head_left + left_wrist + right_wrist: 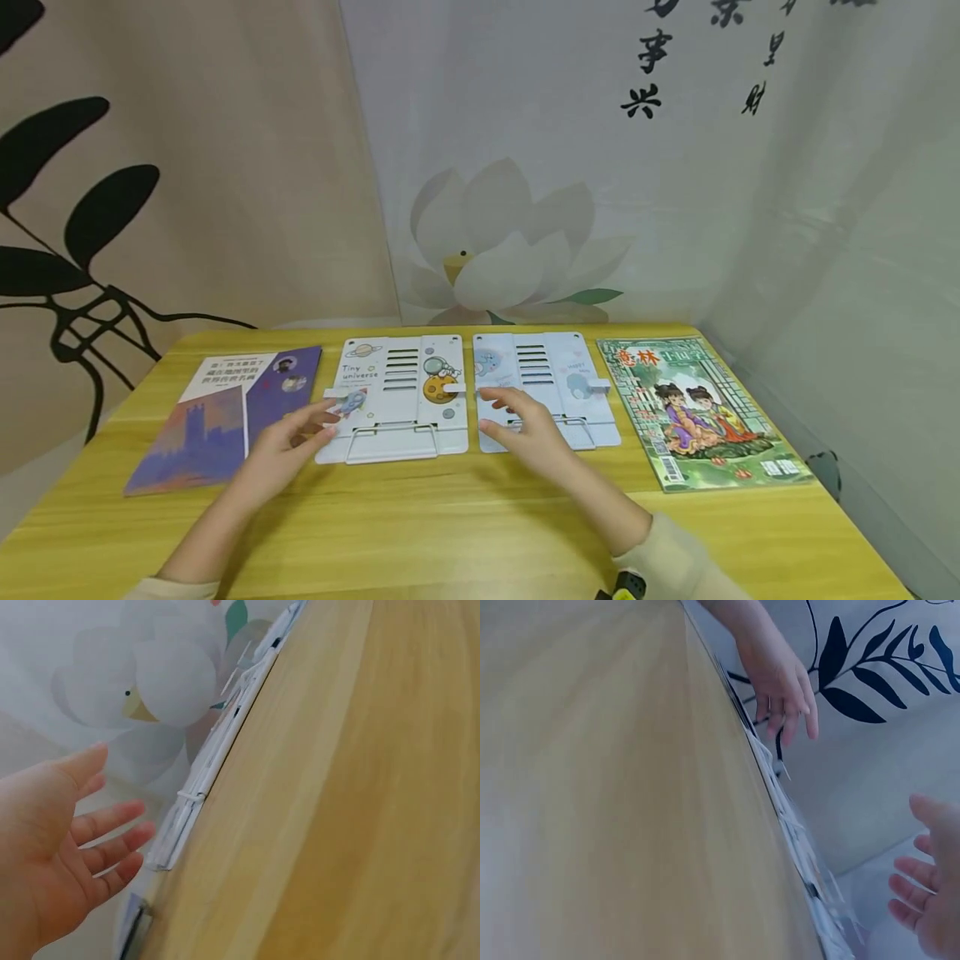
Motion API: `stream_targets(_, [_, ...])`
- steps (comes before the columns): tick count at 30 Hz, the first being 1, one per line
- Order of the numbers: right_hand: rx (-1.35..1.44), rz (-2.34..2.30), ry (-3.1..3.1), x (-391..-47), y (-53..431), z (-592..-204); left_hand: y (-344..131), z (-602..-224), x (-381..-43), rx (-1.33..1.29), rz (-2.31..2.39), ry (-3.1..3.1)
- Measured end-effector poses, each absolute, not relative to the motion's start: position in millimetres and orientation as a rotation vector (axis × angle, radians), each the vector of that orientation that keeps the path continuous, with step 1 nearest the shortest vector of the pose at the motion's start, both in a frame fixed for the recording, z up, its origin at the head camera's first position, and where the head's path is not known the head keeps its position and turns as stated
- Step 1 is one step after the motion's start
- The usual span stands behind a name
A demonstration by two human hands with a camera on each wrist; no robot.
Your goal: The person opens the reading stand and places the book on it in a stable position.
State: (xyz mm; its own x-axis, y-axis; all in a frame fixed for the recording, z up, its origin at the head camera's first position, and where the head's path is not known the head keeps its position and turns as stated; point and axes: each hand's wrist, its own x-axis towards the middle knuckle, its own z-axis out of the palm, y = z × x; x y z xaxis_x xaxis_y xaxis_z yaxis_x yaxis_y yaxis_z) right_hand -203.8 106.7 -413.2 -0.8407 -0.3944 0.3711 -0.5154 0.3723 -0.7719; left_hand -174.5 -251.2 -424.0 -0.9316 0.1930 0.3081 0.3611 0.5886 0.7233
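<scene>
Two white folded book stands lie flat side by side on the table. The left book stand (401, 400) carries a "Tiny universe" print with an astronaut; the right book stand (577, 400) has pale blue figures. My left hand (281, 450) hovers at the left stand's left edge, fingers loosely bent and holding nothing. Over the left part of the right stand is my right hand (528, 425), partly hiding it. Both wrist views show the hands above the tabletop: the left hand (52, 847) and right hand (934, 877) have spread fingers, with nothing between them.
A purple and orange book (225, 421) lies left of the stands. To their right lies a green illustrated magazine (701, 408). The yellow wooden table (420, 533) ends against a printed cloth backdrop (510, 125). Part of a dark watch-like object (628, 586) shows near the right sleeve.
</scene>
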Motion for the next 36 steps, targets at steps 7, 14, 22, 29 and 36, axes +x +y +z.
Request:
stream_targets(7, [0.824,1.6,-2.491,-203,86,-425,-252,-436,-176,-0.457,-1.346,-2.643])
stream_targets(14, [0.765,1.636,-2.584,-203,73,-436,-248,-442,-177,-0.447,-1.423,-2.63])
stream_targets(22, [0.728,1.684,-2.617,-207,60,-446,-243,-448,-181,-0.416,-1.345,-2.651])
stream_targets(29, [0.692,1.461,-2.714,-209,47,-450,-239,-451,-180,-0.42,-1.299,-2.651])
stream_targets(36, [0.678,1.306,-2.766,-210,37,-449,-234,-453,-180,-0.436,-1.24,-2.632])
